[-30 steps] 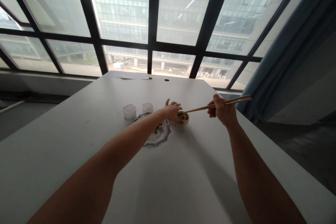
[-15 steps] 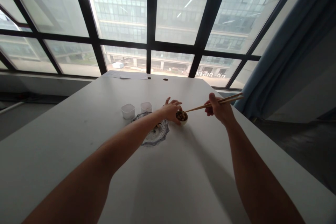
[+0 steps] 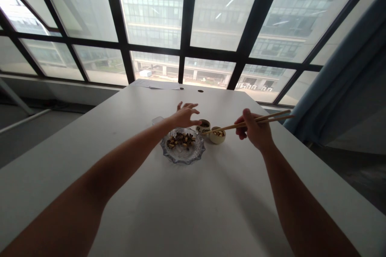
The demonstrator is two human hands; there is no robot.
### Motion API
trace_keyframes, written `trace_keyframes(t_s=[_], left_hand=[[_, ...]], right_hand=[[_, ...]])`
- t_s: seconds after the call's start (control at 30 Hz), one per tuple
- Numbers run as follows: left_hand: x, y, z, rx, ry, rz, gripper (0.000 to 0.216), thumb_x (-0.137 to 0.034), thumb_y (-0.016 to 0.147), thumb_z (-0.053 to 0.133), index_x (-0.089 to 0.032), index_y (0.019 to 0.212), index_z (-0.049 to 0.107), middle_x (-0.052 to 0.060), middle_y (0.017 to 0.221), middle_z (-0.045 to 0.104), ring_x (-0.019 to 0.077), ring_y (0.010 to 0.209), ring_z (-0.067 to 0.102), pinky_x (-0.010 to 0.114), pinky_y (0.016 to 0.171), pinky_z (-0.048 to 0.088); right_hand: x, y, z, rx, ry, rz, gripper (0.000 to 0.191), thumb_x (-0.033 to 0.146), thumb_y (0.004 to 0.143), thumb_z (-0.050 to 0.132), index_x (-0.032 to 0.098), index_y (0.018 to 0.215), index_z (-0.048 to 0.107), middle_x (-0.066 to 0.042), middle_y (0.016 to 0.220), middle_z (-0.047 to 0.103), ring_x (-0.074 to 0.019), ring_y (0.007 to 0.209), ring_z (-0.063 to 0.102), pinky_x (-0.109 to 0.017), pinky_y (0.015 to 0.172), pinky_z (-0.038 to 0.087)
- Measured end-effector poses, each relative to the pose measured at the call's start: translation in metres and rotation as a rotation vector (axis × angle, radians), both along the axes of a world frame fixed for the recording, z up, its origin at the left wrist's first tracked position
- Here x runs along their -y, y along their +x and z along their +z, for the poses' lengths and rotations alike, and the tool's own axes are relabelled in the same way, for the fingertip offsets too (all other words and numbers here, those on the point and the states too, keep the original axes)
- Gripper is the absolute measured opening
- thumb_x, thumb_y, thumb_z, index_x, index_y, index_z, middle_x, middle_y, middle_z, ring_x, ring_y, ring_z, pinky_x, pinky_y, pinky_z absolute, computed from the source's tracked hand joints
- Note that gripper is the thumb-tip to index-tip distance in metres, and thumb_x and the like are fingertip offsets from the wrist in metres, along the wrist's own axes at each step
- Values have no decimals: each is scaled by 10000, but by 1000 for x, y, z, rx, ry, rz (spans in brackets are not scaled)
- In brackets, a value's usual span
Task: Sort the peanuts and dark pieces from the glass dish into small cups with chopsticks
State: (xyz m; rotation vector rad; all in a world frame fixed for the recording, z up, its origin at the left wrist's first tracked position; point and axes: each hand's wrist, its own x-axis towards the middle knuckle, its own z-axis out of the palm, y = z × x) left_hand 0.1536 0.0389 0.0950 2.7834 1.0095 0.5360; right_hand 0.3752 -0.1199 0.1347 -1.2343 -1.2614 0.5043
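The glass dish (image 3: 181, 160), holding brown and pale pieces (image 3: 177, 139), stands in front of the left hand (image 3: 184, 116), which hovers past the dish's far rim with fingers spread wide, palm down and forearm slanting across the dish's left side. The lettered cup (image 3: 203, 129) sits just off the dish's far right edge, near those fingertips; whether they touch, I cannot tell. Right of the dish, the right hand (image 3: 256, 128) grips the chopsticks (image 3: 230, 127), thumb on top, their tips pointing left toward the dish, passing over the pale cup (image 3: 217, 139) between.
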Motion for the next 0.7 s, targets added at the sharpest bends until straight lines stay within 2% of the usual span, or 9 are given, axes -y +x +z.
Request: trace_keyframes(t_s=[0.1, 0.2, 0.27, 0.37, 0.47, 0.57, 0.7], left_hand=[[-2, -62, -3, 181, 68, 177, 437, -534, 893, 569, -245, 1208, 657, 70, 1533, 465, 288, 1432, 371, 566, 1210, 118], [-5, -112, -26, 328, 60, 352, 440, -513, 905, 545, -201, 1196, 654, 109, 1450, 551, 278, 1362, 471, 507, 1183, 256], [-8, -131, -46, 380, -4, 436, 508, -549, 903, 520, -173, 1225, 633, 137, 1424, 567, 283, 1343, 493, 478, 1155, 325], [-10, -141, -72, 418, -115, 492, 673, -625, 877, 495, -109, 1304, 566, 194, 1409, 563, 302, 1336, 503, 457, 1141, 361], [-9, -138, -88, 470, -206, 477, 817, -685, 835, 514, -60, 1361, 497, 240, 1426, 530, 322, 1329, 516, 440, 1131, 382], [-4, -135, -97, 524, -230, 459, 860, -700, 787, 579, -96, 1389, 469, 223, 1409, 550, 332, 1303, 541, 448, 1098, 421], [3, -136, -101, 542, -239, 444, 876, -667, 718, 681, -134, 1382, 477, 183, 1291, 640, 326, 1174, 627, 443, 1003, 497]], right_hand=[[-4, -21, -15, 65, -160, 181, 662, 806, 683, 643, 153, 576, 647, -23, 382, 576, -100, 264, 482, -182, 260, 326], [-11, -40, -35, 90, -264, 280, 672, 816, 674, 635, 151, 576, 639, -20, 386, 578, -97, 272, 488, -173, 262, 324], [-15, -48, -48, 57, -253, 270, 664, 816, 667, 640, 156, 586, 640, -16, 399, 585, -99, 284, 497, -180, 271, 350], [-20, -52, -61, -17, -134, 180, 617, 783, 686, 662, 169, 617, 654, -15, 439, 611, -109, 325, 529, -200, 309, 415], [-19, -49, -64, -59, -30, 68, 609, 777, 735, 625, 181, 613, 655, -9, 425, 591, -108, 320, 514, -207, 310, 406], [-15, -45, -65, -57, -3, -9, 612, 775, 764, 596, 187, 604, 655, -12, 421, 581, -113, 312, 502, -218, 304, 390], [-9, -44, -72, 58, 14, 2, 543, 703, 819, 608, 194, 646, 679, -16, 476, 607, -125, 371, 539, -234, 350, 431]])
